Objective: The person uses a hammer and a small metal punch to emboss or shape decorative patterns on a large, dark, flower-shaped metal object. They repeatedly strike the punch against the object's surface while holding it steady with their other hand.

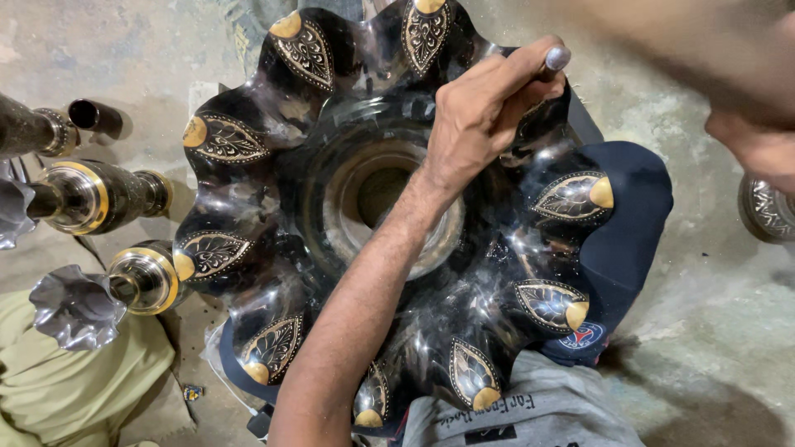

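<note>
the left hand (480,116) is curled into a loose fist on the far right part of a large scalloped black metal bowl (323,141), its fingers folded down and the thumb laid straight along the top, nail showing at the tip. it seems to pinch a small dark tool against the metal near the rim, though the tool is almost wholly hidden under the thumb and cannot be made out. the forearm runs up from the bottom edge across the bowl's middle, wrist bent a little toward the rim. the right hand (758,145) is a blurred shape at the upper right edge, well apart from the bowl; whether it is open or closed around anything cannot be told. the bowl fills the centre of the view, glossy and dark, with a round opening (377,194) in its middle and a wavy rim carrying engraved leaf panels tipped in brass (224,139). it rests over a dark blue cloth (629,223) and the person's lap, with a grey printed garment (538,414) beneath its near edge. to the left lie several dark metal stems with brass bands (87,194) and a fluted grey metal piece (70,306), beside olive-green fabric (74,381). an engraved round metal piece (766,211) shows at the right edge, on the bare concrete floor (712,331).
</note>
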